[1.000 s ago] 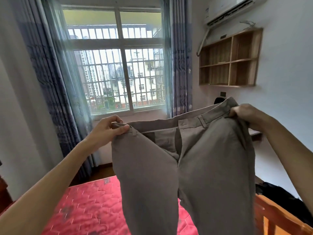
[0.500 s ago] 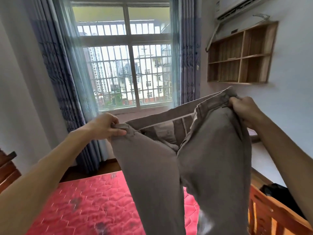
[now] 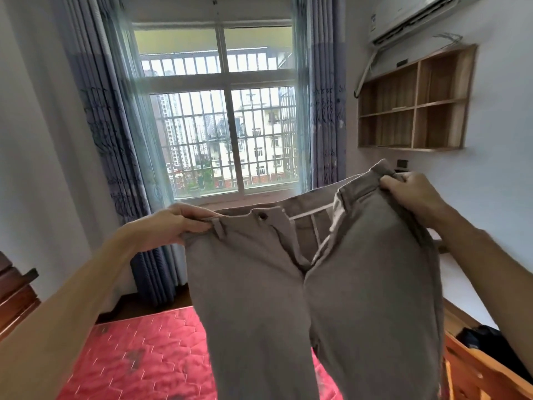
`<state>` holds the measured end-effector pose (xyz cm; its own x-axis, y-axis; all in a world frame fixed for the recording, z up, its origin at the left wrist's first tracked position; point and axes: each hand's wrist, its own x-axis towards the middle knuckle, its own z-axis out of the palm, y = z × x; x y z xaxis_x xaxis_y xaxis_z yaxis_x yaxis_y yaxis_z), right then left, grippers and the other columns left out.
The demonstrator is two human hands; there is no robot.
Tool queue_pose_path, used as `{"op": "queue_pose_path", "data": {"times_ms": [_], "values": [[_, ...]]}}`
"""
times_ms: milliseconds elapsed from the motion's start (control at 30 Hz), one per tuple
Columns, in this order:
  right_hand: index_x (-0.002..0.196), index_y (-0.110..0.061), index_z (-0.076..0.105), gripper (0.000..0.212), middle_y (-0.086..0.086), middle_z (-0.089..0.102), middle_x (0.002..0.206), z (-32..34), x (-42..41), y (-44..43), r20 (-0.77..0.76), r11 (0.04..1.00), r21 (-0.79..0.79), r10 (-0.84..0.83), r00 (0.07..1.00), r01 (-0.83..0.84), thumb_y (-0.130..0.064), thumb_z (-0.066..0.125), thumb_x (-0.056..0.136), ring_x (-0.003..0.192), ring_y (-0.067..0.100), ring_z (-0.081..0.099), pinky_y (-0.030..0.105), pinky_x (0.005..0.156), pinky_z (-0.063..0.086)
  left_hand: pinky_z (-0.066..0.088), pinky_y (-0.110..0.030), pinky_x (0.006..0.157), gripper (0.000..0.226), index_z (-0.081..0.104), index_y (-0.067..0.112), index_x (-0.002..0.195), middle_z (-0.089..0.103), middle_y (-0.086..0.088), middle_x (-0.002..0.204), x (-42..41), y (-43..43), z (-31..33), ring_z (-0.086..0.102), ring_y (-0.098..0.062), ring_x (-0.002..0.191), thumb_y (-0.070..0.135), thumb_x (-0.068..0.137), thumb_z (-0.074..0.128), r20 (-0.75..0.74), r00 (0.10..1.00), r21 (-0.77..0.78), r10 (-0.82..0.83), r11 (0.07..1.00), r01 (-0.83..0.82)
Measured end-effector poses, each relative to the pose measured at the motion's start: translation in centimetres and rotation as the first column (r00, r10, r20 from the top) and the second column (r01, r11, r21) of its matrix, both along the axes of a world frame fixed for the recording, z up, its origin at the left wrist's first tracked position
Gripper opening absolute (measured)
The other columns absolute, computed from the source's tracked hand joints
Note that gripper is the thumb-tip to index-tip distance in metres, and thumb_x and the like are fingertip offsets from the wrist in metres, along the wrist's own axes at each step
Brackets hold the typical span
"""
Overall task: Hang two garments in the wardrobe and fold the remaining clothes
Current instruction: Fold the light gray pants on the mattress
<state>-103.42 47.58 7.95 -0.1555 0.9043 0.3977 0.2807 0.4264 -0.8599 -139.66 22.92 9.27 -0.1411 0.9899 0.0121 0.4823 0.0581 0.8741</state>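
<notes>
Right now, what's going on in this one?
A person holds up a pair of grey-brown trousers by the waistband, the left hand gripping one side and the right hand the other. The fly is open and the legs hang down above a red mattress. The trousers are neither folded nor hung yet.

Daylight pours in through the tall barred glass window (image 3: 227,134) straight ahead; its panes are bright but the buildings outside stay readable. The room is evenly lit, with soft shadows and no hard glare. The grey-brown cotton trousers (image 3: 311,290) are backlit and look flat and dull. The wide lens bends the blue-grey pleated curtains (image 3: 115,140) and walls outward. The edges and forearms are slightly smeared.
</notes>
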Motion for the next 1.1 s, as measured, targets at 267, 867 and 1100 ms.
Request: {"op": "queue_pose_path", "data": {"times_ms": [267, 867, 1100], "values": [[0.086, 0.012, 0.065, 0.033, 0.015, 0.058, 0.072, -1.1, -3.2, -0.8, 0.237, 1.0, -0.011, 0.004, 0.971, -0.002, -0.02, 0.06, 0.095, 0.063, 0.024, 0.049, 0.032, 0.055, 0.033, 0.061, -0.035, 0.08, 0.019, 0.075, 0.02, 0.109, 0.076, -0.003, 0.098, 2.1, 1.7, -0.7, 0.071, -0.023, 0.096, 0.026, 0.092, 0.07, -0.319, 0.882, 0.18, 0.348, 0.935, -0.304], [0.118, -0.029, 0.072, 0.03, -0.002, 0.072, 0.103, -7.0, -13.8, -12.2, 0.082, 0.873, 0.338, 0.345, 0.935, -0.352, -0.03, 0.06, 0.091, 0.092, 0.016, 0.067, 0.032, 0.086, 0.053, 0.058, -0.03, 0.047, 0.015, 0.058, 0.005, 0.103, 0.066, -0.014, 0.066, 10.1, 6.0, -3.4, 0.065, -0.017, 0.049, -0.001, 0.098, 0.045, 0.367, 0.859, 0.162, 0.357, 0.885, -0.437], [0.107, -0.028, 0.073, 0.027, -0.006, 0.073, 0.092, -7.4, -13.5, -11.0, 0.051, 0.819, 0.304, 0.496, 0.867, -0.487, -0.032, 0.075, 0.081, 0.088, 0.013, 0.069, 0.04, 0.081, 0.056, 0.061, -0.034, 0.073, 0.038, 0.043, 0.014, 0.141, 0.072, -0.01, 0.085, 8.4, 5.4, -4.3, 0.071, -0.022, 0.074, 0.011, 0.103, 0.04, 0.041, 0.93, 0.484, 0.365, 0.807, -0.338]]}}
